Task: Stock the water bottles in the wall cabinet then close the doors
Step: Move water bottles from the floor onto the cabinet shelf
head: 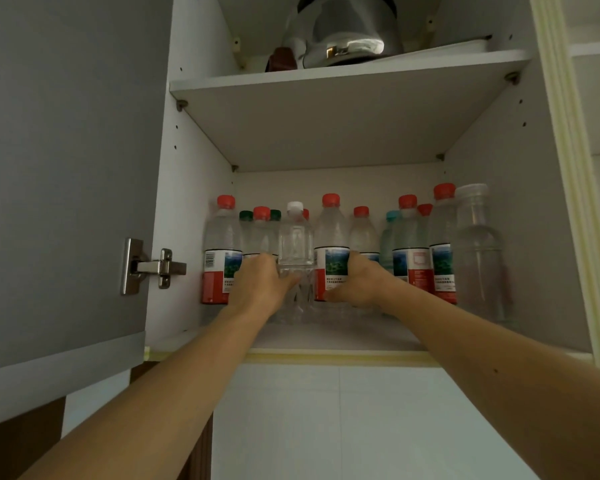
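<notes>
Both hands reach into the open white wall cabinet [187,202] among clear plastic water bottles.

The left hand [257,284] wraps its fingers round a clear, unlabelled white-capped bottle [295,237] standing near the front of the lower shelf, left of centre. Just right of it, the right hand [355,284] curls round the base of a red-capped bottle with a red and green label [331,244]. More red-, green- and teal-capped bottles fill the shelf behind and to both sides; a tall clear jug-like bottle [477,258] stands far right. A shiny metal kettle [343,29] sits on the upper shelf. The grey door [66,168] hangs open at left.
</notes>
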`<state>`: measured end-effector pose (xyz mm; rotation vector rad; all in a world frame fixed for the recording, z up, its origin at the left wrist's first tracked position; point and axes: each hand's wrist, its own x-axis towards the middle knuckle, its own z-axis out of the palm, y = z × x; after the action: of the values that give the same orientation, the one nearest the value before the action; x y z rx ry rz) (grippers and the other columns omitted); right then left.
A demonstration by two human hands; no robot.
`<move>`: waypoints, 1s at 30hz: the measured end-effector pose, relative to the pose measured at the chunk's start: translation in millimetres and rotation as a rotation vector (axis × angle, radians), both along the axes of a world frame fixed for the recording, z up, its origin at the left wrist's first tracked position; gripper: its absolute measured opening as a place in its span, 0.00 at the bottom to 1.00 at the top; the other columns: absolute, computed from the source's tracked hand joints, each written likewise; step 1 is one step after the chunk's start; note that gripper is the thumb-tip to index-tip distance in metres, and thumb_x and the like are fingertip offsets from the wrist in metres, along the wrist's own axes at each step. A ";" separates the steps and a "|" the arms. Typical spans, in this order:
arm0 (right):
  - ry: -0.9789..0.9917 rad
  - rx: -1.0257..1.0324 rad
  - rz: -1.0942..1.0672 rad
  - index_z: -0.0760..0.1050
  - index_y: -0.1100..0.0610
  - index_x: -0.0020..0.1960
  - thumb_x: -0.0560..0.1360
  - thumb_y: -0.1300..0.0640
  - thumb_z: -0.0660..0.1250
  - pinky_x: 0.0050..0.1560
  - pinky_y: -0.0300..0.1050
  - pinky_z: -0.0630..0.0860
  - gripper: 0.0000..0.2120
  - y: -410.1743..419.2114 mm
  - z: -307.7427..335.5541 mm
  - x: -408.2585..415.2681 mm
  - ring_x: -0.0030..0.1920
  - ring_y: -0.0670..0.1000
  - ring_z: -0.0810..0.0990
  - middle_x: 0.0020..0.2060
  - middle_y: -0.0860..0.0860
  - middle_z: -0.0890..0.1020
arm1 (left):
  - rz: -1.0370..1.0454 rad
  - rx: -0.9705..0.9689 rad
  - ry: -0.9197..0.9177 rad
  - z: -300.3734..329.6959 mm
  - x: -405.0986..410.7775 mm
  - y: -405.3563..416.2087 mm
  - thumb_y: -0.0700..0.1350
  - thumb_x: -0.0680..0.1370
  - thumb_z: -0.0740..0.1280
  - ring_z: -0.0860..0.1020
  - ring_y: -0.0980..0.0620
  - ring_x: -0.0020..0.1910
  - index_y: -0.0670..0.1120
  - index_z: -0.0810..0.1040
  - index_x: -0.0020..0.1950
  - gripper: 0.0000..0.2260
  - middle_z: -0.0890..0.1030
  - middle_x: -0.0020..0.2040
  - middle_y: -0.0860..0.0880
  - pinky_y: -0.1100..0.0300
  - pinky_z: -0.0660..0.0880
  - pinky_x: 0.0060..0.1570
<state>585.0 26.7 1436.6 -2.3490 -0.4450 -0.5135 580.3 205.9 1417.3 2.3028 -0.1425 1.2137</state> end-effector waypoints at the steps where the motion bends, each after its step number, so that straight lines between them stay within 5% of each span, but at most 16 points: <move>1: -0.003 0.001 0.008 0.67 0.55 0.71 0.73 0.57 0.77 0.68 0.55 0.75 0.31 -0.4 -0.4 0.1 0.62 0.55 0.79 0.63 0.54 0.79 | 0.003 -0.003 0.001 -0.5 -0.2 -0.1 0.55 0.77 0.73 0.79 0.53 0.32 0.49 0.76 0.35 0.15 0.79 0.32 0.50 0.59 0.73 0.32; 11: 0.019 0.091 0.083 0.65 0.55 0.74 0.74 0.61 0.76 0.69 0.53 0.73 0.33 -4.3 -4.5 -6.1 0.63 0.54 0.78 0.65 0.54 0.78 | 0.029 -0.016 -0.006 -3.4 -4.3 -0.7 0.57 0.77 0.72 0.81 0.49 0.37 0.44 0.80 0.45 0.16 0.81 0.37 0.48 0.49 0.81 0.44; 16: -0.038 0.044 0.051 0.64 0.54 0.75 0.75 0.53 0.75 0.63 0.49 0.77 0.34 -5.2 -8.7 -6.6 0.57 0.51 0.78 0.65 0.53 0.79 | 0.035 -0.028 -0.035 -3.5 -6.7 0.4 0.57 0.77 0.72 0.81 0.48 0.41 0.45 0.80 0.51 0.15 0.83 0.44 0.47 0.50 0.81 0.44; 26: -0.726 -0.015 -0.337 0.71 0.53 0.69 0.78 0.55 0.69 0.58 0.47 0.74 0.20 -66.7 -25.1 -72.8 0.64 0.53 0.71 0.65 0.51 0.72 | -0.272 0.094 -0.303 11.6 -24.8 -26.2 0.57 0.78 0.69 0.79 0.56 0.44 0.49 0.75 0.61 0.17 0.78 0.48 0.53 0.58 0.79 0.42; 30: -0.769 -0.040 -0.536 0.67 0.52 0.72 0.77 0.54 0.70 0.61 0.53 0.76 0.25 -103.2 -46.7 -94.9 0.64 0.57 0.67 0.68 0.54 0.67 | -0.395 0.160 -0.325 24.4 -27.4 -65.6 0.58 0.77 0.71 0.77 0.60 0.44 0.51 0.75 0.59 0.16 0.77 0.49 0.55 0.64 0.76 0.41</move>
<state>490.1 -76.5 1390.0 -2.2224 -0.1404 -1.6893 552.9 140.3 1441.7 2.0523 -0.7963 1.3875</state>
